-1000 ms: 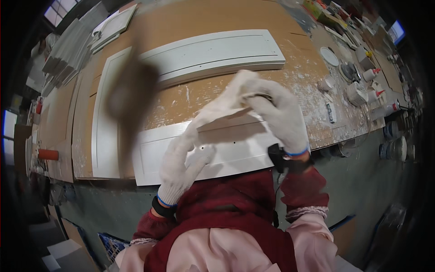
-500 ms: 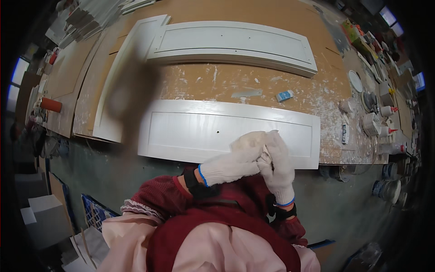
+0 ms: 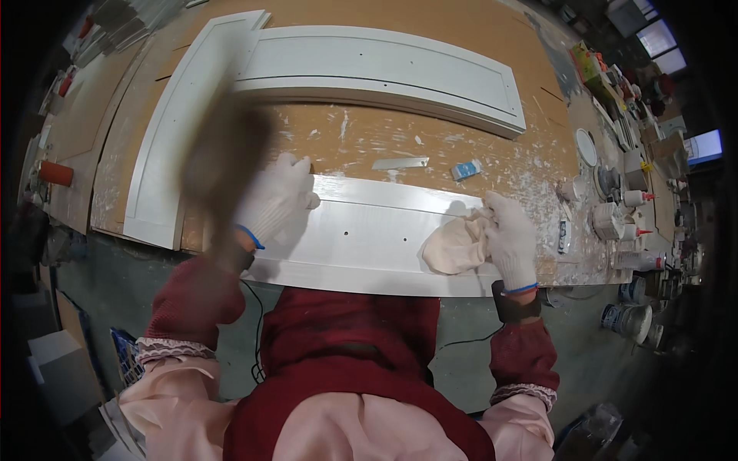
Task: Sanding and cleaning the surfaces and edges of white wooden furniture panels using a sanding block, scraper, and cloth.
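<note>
A white panel with a raised frame lies flat along the near edge of the workbench. My left hand, in a white knit glove, reaches across its left part, with the fingers bent at the far edge and the thumb on the surface. A blurred brown shape close to the camera hides part of that hand and the panel's left end. At the panel's right end, my gloved right hand is closed on a cream cloth, which drapes onto the panel beside it.
Behind lie stacked white panels, with another long panel slanting at left. A flat metal scraper blade and a small blue-and-white box rest on the paint-flecked bench. Glue bottles and tubs crowd the right side.
My hands have parted from each other. The left has gone left to the panel's far edge, while the right has moved right with the cloth. The whole view has shifted slightly.
</note>
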`<state>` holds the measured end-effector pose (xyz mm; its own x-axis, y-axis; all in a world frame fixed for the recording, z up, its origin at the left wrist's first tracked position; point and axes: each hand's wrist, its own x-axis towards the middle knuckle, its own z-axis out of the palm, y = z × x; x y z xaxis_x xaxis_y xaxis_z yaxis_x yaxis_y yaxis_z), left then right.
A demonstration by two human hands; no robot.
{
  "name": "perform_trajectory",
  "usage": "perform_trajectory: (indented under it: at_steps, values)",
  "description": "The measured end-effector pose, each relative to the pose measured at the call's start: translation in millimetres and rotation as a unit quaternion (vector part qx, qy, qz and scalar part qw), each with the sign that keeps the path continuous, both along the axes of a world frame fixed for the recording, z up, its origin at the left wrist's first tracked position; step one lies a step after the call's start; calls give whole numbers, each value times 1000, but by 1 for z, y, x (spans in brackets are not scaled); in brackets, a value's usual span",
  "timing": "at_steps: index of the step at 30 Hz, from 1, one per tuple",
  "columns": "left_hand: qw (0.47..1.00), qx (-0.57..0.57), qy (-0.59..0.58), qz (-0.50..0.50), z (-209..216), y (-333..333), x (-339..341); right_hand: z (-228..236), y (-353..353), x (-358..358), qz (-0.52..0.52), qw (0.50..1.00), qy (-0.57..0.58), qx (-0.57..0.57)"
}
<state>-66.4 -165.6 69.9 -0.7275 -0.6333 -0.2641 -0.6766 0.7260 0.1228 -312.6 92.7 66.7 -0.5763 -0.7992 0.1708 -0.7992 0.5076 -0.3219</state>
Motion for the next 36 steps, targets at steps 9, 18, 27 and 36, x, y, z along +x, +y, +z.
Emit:
perform_trajectory:
  at_steps: [9,18,27,36]
  values:
    - [995,51,65,-61,-24,-21,12,-44,-20,-10,10,989,-148,6]
    - [987,90,115,-60,-41,-20,12,-32,-84,28,147,982,-42,114]
    - [994,59,73,-49,-38,-17,11,-32,-25,-17,14,999,-38,27]
    - [991,94,92,-38,-20,-12,2,-29,-129,88,166,965,-94,180]
